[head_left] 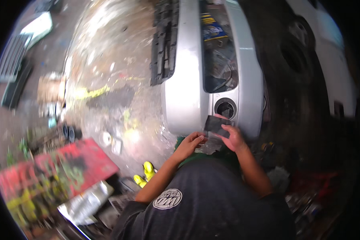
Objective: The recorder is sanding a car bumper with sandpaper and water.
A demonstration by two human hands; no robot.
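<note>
Holds a dark sheet (215, 125) in the right hand (234, 139), with the thumb laid across the near face and fingertips showing past the far edge; curls the left hand (193, 144) close by the sheet's left corner, though cannot tell whether pinching it or merely beside it; has both hands at the near end of a silver bumper (186, 96), with a round opening (226, 108) just beyond the right fingertips and a black slatted strip (164, 48) well ahead of the left hand; can see a red panel (94, 158) off to the left of both; could probably lose the sheet into that opening by slackening the right thumb; could crease or tear it by tugging with both hands at once; might also scratch the silver finish, from dragging grit or a folded corner across the curve.
</note>
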